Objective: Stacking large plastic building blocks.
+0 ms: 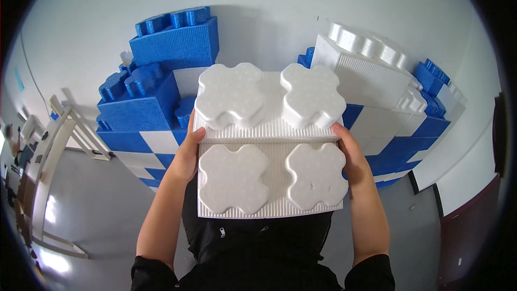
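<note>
Two large white foam building blocks with clover-shaped studs are in front of my body, one at the top (272,101) and one just below it (278,178), their edges meeting. My left hand (190,151) grips the left side near the seam, thumb on the corner. On the right side, my right hand (351,149) holds on with its thumb against the upper block's edge. The fingers of both hands are mostly hidden behind the blocks.
Beyond the blocks stands a stepped wall of blue and white foam blocks (133,109), with a blue block (175,46) on the upper left and a white one (367,76) on the upper right. A pale frame table (50,173) stands at left. A distant person (13,141) is at the far left edge.
</note>
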`<state>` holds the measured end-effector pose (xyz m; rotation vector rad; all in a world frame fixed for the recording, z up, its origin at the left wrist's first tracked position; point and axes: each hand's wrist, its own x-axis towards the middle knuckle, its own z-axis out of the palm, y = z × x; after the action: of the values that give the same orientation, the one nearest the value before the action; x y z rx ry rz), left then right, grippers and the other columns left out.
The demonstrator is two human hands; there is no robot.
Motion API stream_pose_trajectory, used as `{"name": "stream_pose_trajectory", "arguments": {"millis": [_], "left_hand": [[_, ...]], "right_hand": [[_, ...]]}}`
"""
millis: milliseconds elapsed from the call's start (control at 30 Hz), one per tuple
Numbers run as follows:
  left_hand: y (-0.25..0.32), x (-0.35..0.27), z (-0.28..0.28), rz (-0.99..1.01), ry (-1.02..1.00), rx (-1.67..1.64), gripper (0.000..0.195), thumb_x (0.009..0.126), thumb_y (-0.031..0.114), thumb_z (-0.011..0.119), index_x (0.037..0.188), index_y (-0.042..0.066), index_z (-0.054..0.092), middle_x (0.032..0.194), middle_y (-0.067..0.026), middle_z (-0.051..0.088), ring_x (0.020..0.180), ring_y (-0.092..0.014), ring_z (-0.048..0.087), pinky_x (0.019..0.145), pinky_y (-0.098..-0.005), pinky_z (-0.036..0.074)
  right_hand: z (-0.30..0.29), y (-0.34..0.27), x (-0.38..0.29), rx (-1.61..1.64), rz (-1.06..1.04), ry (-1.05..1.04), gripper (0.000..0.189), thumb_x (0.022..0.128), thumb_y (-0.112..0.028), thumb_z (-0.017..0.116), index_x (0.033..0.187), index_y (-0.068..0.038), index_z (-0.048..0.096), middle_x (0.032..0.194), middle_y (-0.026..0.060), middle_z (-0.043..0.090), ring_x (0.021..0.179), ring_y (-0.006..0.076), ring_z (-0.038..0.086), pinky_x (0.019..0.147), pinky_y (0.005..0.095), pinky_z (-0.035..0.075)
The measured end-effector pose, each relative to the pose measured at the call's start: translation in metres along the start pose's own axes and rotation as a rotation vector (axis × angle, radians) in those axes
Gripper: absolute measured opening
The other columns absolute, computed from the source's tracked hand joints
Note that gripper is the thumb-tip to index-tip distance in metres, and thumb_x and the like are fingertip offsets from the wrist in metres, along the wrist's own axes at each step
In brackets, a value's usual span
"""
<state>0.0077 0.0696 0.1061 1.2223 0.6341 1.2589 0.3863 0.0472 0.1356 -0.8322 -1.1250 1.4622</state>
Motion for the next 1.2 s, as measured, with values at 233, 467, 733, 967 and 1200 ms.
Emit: {"name": "stream_pose_trajectory", "arguments": {"millis": [233,467,733,967,1200], "left_hand": [[-0.001,0.0,0.012,0.104,0.004,0.021,0.095,0.098,0.042,0.058,0.172,0.012,0.006,0.173,-0.0164,0.022,0.157,-0.032,0.028,0.127,-0.0451,0.024],[0.002,0.003,0.015,0.057,0.117,-0.072,0.079,0.101,0.022,0.057,0.169,0.006,0.02,0.164,-0.0176,0.039,0.15,-0.03,0.041,0.123,-0.0417,0.032],[-0.016,0.007,0.006,0.068,0.338,-0.108,0.07,0.097,0.007,0.063,0.162,0.002,0.036,0.144,-0.0168,0.062,0.131,-0.027,0.062,0.11,-0.0371,0.048],[-0.02,-0.01,0.002,0.01,0.173,-0.237,0.065,0.107,0.018,0.054,0.164,0.0,0.029,0.162,-0.0194,0.044,0.146,-0.031,0.048,0.121,-0.0407,0.038],[-0.083,-0.064,-0.019,-0.26,0.075,-0.128,0.056,0.112,0.038,0.043,0.156,0.003,0.045,0.149,-0.0174,0.059,0.132,-0.029,0.061,0.113,-0.0433,0.05]], "right_hand": [[0.004,0.002,0.0,-0.008,0.008,0.027,0.061,0.102,-0.042,0.061,0.148,-0.003,0.054,0.135,0.0112,0.066,0.12,0.0205,0.065,0.104,0.0343,0.051],[0.026,0.001,-0.01,0.142,0.048,0.056,0.059,0.1,-0.035,0.063,0.148,-0.002,0.055,0.131,0.013,0.069,0.117,0.0231,0.07,0.101,0.0359,0.056],[0.02,0.012,0.006,0.062,-0.051,0.232,0.058,0.098,-0.032,0.07,0.146,-0.003,0.056,0.122,0.0107,0.071,0.107,0.0202,0.072,0.092,0.0343,0.059],[-0.02,0.039,-0.001,0.277,0.006,0.1,0.055,0.105,-0.035,0.062,0.149,-0.002,0.052,0.138,0.0139,0.065,0.123,0.0258,0.066,0.105,0.0414,0.053],[-0.057,0.131,-0.017,0.335,-0.106,0.047,0.058,0.109,-0.045,0.052,0.151,-0.005,0.051,0.144,0.0141,0.062,0.128,0.0304,0.065,0.111,0.0462,0.051]]}}
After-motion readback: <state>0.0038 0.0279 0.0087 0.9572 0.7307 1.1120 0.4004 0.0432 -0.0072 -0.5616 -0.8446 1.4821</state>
